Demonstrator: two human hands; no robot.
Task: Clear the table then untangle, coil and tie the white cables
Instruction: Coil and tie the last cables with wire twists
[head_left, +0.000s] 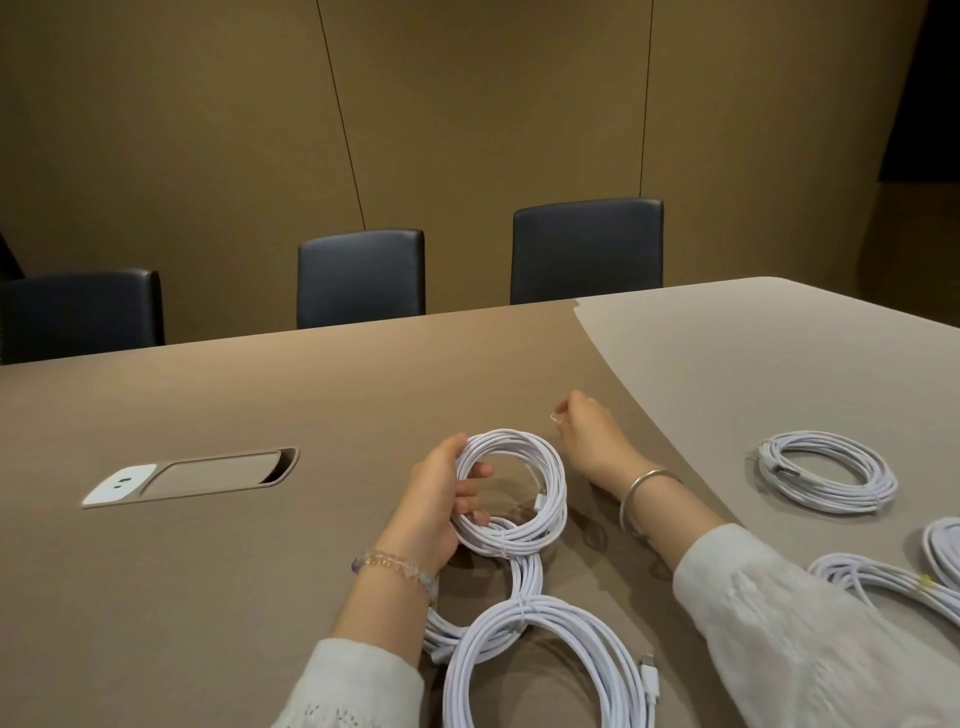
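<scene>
My left hand (434, 504) grips the left side of a white cable coil (540, 470), held just above the brown table (311, 395), fingers through its middle. My right hand (587, 439) is beyond the coil and pinches a small thin tie (554, 416) between its fingertips. A larger white coil (545, 654) lies near the front edge, with a smaller bundle (527, 574) between it and the held coil. A plug end (650, 675) lies beside the large coil.
Another white coil (826, 480) lies at the right, and two more (893, 582) (943, 545) reach the right edge. A power socket hatch (192, 475) is set into the table at left. Three dark chairs (361, 278) stand behind the far edge.
</scene>
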